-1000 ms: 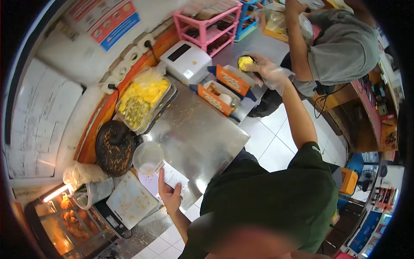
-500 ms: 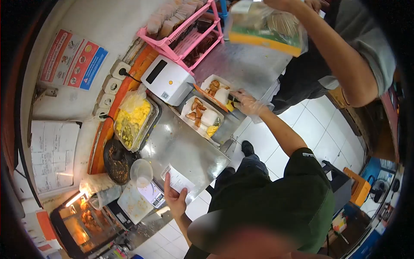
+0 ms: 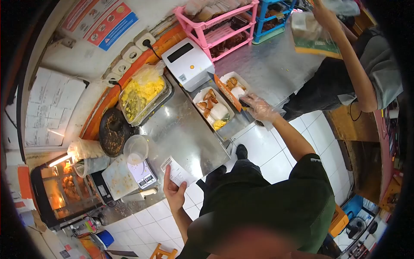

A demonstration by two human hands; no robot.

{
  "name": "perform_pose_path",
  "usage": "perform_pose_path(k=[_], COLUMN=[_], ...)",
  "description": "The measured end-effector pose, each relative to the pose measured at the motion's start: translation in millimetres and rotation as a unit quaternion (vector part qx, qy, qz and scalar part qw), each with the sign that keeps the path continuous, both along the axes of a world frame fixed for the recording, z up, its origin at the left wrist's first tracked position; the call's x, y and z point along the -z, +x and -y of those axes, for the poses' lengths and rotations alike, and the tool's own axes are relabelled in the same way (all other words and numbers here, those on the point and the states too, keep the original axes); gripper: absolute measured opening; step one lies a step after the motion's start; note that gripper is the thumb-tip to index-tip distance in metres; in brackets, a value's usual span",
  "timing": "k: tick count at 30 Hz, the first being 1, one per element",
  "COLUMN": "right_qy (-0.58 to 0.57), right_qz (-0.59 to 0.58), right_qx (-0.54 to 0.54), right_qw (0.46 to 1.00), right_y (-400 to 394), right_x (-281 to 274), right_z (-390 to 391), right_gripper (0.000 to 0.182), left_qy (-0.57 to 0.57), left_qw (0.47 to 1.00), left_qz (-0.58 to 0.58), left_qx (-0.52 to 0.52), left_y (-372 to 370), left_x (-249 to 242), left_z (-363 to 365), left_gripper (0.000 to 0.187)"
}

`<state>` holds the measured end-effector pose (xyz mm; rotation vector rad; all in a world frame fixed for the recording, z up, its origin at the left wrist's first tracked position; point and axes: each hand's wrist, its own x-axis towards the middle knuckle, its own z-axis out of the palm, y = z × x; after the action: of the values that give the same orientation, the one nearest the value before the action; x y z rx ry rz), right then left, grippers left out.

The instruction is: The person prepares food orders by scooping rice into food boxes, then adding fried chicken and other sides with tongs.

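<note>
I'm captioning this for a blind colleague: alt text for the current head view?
A gloved right hand is at one of two open food boxes; the bare left hand holds a printed slip at a steel counter. A co-worker stands on the right; yellow food fills a container near the wall.

Steel counter (image 3: 183, 125) under food boxes (image 3: 227, 105)

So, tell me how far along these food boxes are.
Filling looks done in the left box: brown pieces, a white mound and yellow food. In hand: the right box, with brown chunks and a white lump, has the gloved right hand at its end, hiding that part; the left hand holds a paper slip. Both stand open, so closing them is probably left.
</note>
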<state>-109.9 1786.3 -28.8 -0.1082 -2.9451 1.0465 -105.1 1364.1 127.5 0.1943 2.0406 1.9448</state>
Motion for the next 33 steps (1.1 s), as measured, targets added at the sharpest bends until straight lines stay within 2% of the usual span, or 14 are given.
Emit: perform_pose_path(k=[5, 7, 10, 11, 13, 15, 16, 18, 22, 25, 26, 27, 28, 33], right_qy=[-0.056, -0.278, -0.442, -0.283, -0.258, -0.254, -0.197, -0.085, 0.025, 0.045, -0.09, -0.228, -0.337, -0.387], right_qz=[-0.132, -0.209, -0.096, -0.102, 0.099, 0.023, -0.029, -0.054, 0.09, -0.168, -0.087, -0.028, -0.02, -0.079], right_qx=[0.117, 0.186, 0.139, 0.055, -0.016, -0.034, -0.075, -0.109, -0.131, -0.176, -0.106, -0.016, -0.016, 0.044], right_qw=[0.983, 0.919, 0.881, 0.952, 0.961, 0.966, 0.977, 0.989, 0.987, 0.969, 0.986, 0.973, 0.941, 0.917], right_y=[-1, -23, -75, -107, -164, -232, -270, -350, -334, -291, -256, -219, -192, -98], right_x=[-1, -42, -158, -123, -163, -134, -121, -73, -148, -73, -111, -154, -165, -156], right_z=[6, 23, 109, 111, 179, 240, 265, 304, 326, 275, 262, 249, 227, 112], right_gripper=[0.053, 0.055, 0.06, 0.064, 0.068, 0.063, 0.063, 0.062, 0.057, 0.044, 0.044, 0.045, 0.045, 0.049], left_qy=[0.023, 0.03, 0.062, 0.075, 0.1, 0.081, -0.064, 0.037, 0.051, -0.07, -0.032, 0.142, 0.157, 0.175], left_qw=[0.999, 0.999, 0.998, 0.997, 0.994, 0.997, 0.993, 0.998, 0.997, 0.969, 0.969, 0.981, 0.975, 0.951], left_qz=[-0.023, -0.001, 0.013, 0.014, 0.041, 0.019, -0.1, -0.05, -0.046, -0.211, -0.211, -0.035, -0.059, -0.173], left_qx=[-0.04, -0.034, -0.018, -0.01, -0.024, 0.005, 0.022, 0.031, 0.042, 0.108, 0.124, 0.126, 0.144, 0.188], left_y=[0, -7, -18, -22, -31, -40, -46, -51, -71, -101, -109, -112, -120, -132], left_x=[3, 7, 19, 20, 16, 22, 15, 11, 12, -7, -20, -27, -37, -69], left_z=[17, 34, 60, 67, 84, 102, 108, 116, 131, 112, 96, 82, 70, -7], left_gripper=[0.075, 0.075, 0.075, 0.076, 0.075, 0.074, 0.073, 0.074, 0.075, 0.074, 0.074, 0.074, 0.075, 0.074])
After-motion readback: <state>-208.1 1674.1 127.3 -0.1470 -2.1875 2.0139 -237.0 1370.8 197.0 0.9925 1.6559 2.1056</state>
